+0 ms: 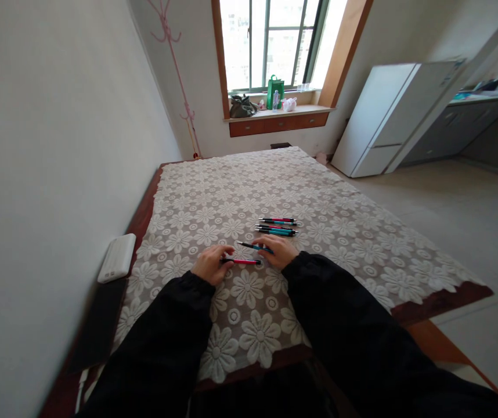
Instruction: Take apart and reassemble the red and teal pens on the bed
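Note:
My left hand (212, 263) is closed on one end of a red pen (245, 262), which points to the right just above or on the lace tablecloth. Between the fingers of my right hand (277, 249) is a blue pen (255, 247), its dark, pointed end reaching left toward my left hand. Beyond my right hand several pens lie side by side: a red pen (277, 220) at the back and a teal pen (275, 231) nearest me. Whether these are ballpoints or mechanical pencils is too small to tell.
A floral lace tablecloth (249, 287) covers the dark red table. At the left edge, by the wall, lie a white power bank (117, 258) and a flat black object (100, 322). A white refrigerator (375, 116) stands at the right, and a pink coat rack (174, 64) behind.

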The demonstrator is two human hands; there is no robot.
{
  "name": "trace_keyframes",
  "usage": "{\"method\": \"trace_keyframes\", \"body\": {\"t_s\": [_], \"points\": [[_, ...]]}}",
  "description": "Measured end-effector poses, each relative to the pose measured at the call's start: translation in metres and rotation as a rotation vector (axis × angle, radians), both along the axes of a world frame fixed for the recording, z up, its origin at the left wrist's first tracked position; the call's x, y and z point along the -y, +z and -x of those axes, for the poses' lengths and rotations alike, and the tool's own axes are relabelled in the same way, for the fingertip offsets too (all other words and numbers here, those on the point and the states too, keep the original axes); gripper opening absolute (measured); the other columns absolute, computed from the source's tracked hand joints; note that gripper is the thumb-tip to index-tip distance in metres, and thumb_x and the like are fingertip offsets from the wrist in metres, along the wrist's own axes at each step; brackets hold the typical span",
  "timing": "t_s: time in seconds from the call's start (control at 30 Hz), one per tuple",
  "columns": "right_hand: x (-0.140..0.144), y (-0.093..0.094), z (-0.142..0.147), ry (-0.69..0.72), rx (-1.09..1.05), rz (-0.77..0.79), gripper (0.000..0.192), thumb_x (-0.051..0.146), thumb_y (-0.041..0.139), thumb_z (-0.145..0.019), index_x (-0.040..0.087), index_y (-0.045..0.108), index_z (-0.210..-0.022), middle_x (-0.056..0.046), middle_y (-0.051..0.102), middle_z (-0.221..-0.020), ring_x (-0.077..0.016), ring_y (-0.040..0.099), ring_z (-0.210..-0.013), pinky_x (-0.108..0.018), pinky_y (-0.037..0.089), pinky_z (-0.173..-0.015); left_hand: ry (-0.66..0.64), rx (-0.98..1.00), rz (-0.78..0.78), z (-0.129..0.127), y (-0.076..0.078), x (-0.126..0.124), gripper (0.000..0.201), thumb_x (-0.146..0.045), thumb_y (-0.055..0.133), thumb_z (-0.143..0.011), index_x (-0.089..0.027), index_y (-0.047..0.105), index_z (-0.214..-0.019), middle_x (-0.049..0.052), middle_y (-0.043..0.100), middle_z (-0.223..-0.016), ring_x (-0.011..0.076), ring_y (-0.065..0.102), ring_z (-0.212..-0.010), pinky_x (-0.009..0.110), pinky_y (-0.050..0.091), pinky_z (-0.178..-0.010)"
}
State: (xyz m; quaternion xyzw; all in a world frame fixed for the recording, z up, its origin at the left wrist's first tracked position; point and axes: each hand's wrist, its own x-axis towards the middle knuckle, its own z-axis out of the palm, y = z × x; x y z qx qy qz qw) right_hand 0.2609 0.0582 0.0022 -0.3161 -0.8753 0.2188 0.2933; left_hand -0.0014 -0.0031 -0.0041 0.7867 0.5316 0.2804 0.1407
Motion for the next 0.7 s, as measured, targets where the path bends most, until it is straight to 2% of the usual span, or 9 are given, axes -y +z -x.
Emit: {"method": "trace_keyframes", "body": {"t_s": [0.07, 0.13, 0.23, 0.33, 0.43, 0.57, 0.7], "points": [[0.001, -0.002, 0.002, 0.032, 0.106, -0.036, 0.023, 0.021, 0.060, -0.087, 0.020, 0.063, -0.110, -0.006, 0.066, -0.095, -0.0196, 0.060, -0.089, -0.033, 0.046, -0.082, 0.145, -0.020, -0.009, 0.000, 0.000, -0.001, 0.040, -0.034, 0.075, -0.073, -0.022, 0.061, -0.108, 0.003, 0.069, -0.091, 0.0214, 0.063, -0.083, 0.036, 0.048, -0.080], [0.002, -0.004, 0.004, 0.028, 0.128, -0.027, 0.021, 0.020, 0.060, -0.087, 0.019, 0.061, -0.108, -0.005, 0.066, -0.094, -0.0184, 0.059, -0.087, -0.031, 0.044, -0.081, 0.180, 0.005, 0.034, -0.001, 0.000, -0.001, 0.042, -0.041, 0.076, -0.072, -0.021, 0.060, -0.106, 0.002, 0.067, -0.084, 0.0190, 0.061, -0.073, 0.033, 0.047, -0.071], [0.004, -0.004, 0.006, 0.048, 0.124, -0.016, 0.011, 0.015, 0.055, -0.089, 0.018, 0.060, -0.098, -0.004, 0.064, -0.090, -0.0165, 0.057, -0.082, -0.027, 0.043, -0.076, 0.032, 0.094, 0.114, -0.004, 0.000, -0.001, 0.031, -0.033, 0.070, -0.077, -0.021, 0.060, -0.104, 0.000, 0.067, -0.082, 0.0143, 0.058, -0.065, 0.028, 0.047, -0.064], [0.006, -0.003, 0.008, 0.134, 0.154, -0.073, 0.011, 0.025, 0.059, -0.090, 0.019, 0.061, -0.099, -0.005, 0.064, -0.093, -0.0182, 0.056, -0.086, -0.029, 0.042, -0.078, -0.061, 0.155, 0.103, -0.006, 0.001, 0.002, 0.030, -0.021, 0.062, -0.079, -0.022, 0.058, -0.109, 0.001, 0.070, -0.091, 0.0130, 0.060, -0.069, 0.027, 0.048, -0.068], [0.008, 0.000, 0.008, 0.177, 0.204, -0.149, 0.024, 0.034, 0.062, -0.089, 0.021, 0.062, -0.109, -0.006, 0.064, -0.100, -0.0201, 0.055, -0.091, -0.030, 0.042, -0.082, -0.079, 0.181, 0.094, -0.008, 0.004, 0.005, 0.028, -0.017, 0.058, -0.080, -0.022, 0.059, -0.108, 0.001, 0.071, -0.090, 0.0135, 0.064, -0.072, 0.028, 0.051, -0.072], [0.008, 0.005, 0.005, 0.103, 0.288, -0.231, 0.020, 0.020, 0.056, -0.088, 0.022, 0.064, -0.106, -0.006, 0.064, -0.100, -0.0207, 0.054, -0.093, -0.032, 0.040, -0.082, -0.063, 0.188, 0.057, -0.008, 0.007, 0.006, 0.020, -0.019, 0.055, -0.085, -0.022, 0.062, -0.104, 0.001, 0.070, -0.088, 0.0149, 0.067, -0.078, 0.029, 0.052, -0.077], [0.006, 0.011, 0.001, 0.023, 0.338, -0.260, 0.017, 0.025, 0.058, -0.088, 0.021, 0.065, -0.102, -0.007, 0.065, -0.101, -0.0224, 0.053, -0.095, -0.035, 0.039, -0.084, -0.057, 0.109, -0.019, -0.006, 0.006, 0.004, 0.018, -0.020, 0.054, -0.087, -0.022, 0.064, -0.101, 0.004, 0.069, -0.096, 0.0183, 0.066, -0.090, 0.032, 0.052, -0.083]]}}
